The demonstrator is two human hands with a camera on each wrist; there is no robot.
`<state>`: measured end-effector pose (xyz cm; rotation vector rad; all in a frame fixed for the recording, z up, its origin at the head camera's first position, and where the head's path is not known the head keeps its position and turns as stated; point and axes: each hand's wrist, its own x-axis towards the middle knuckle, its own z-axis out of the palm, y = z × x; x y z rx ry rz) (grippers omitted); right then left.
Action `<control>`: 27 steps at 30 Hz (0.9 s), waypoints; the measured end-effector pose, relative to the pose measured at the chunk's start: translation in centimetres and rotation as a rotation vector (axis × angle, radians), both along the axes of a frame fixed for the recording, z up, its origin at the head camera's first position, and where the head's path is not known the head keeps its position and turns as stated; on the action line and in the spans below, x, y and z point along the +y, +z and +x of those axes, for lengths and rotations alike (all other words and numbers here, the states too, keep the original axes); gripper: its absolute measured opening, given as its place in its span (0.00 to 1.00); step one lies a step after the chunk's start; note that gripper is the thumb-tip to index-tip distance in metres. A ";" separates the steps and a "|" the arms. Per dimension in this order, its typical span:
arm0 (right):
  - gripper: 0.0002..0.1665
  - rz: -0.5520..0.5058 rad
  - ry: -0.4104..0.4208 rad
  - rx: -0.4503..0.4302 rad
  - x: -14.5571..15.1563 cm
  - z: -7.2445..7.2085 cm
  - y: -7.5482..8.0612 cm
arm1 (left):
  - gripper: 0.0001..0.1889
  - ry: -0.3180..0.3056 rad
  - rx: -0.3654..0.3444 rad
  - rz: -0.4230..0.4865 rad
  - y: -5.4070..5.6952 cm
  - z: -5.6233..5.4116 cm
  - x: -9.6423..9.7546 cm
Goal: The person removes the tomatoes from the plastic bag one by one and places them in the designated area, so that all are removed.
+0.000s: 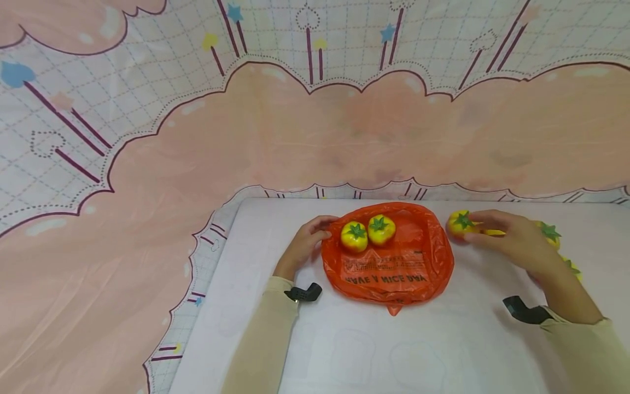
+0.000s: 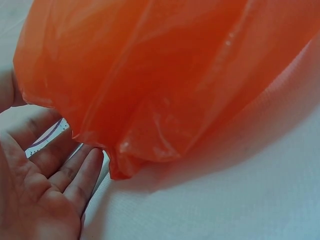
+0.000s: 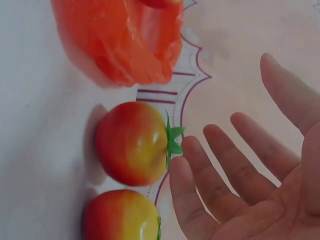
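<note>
A red plastic bag (image 1: 389, 287), printed "HAVE A NICE DAY", stands with its mouth spread wide. Two yellow-red tomatoes (image 1: 354, 236) with green star-shaped tops lie inside it. At the bag's left rim, my left hand (image 1: 306, 243) touches the plastic with its fingers extended; the left wrist view shows its palm (image 2: 42, 200) beside the bag. Right of the bag sits another tomato (image 1: 460, 224). My right hand (image 1: 517, 241) is close by it, and the right wrist view shows straight, spread fingers (image 3: 225, 165) holding nothing. There, a tomato (image 3: 132, 145) lies just beyond the fingertips.
More tomatoes (image 1: 549, 234) are partly hidden behind my right hand and wrist. Everything stands on a white table (image 1: 364, 350). A pink and white patterned cloth (image 1: 344, 131) hangs behind the table and along its left side.
</note>
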<state>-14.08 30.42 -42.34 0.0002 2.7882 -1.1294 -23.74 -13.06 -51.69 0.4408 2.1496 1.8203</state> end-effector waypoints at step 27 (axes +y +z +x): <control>0.36 -0.002 0.144 -0.024 -4.1 -2.7 0.5 | 0.21 -0.003 0.001 -0.005 0.0 -0.1 0.0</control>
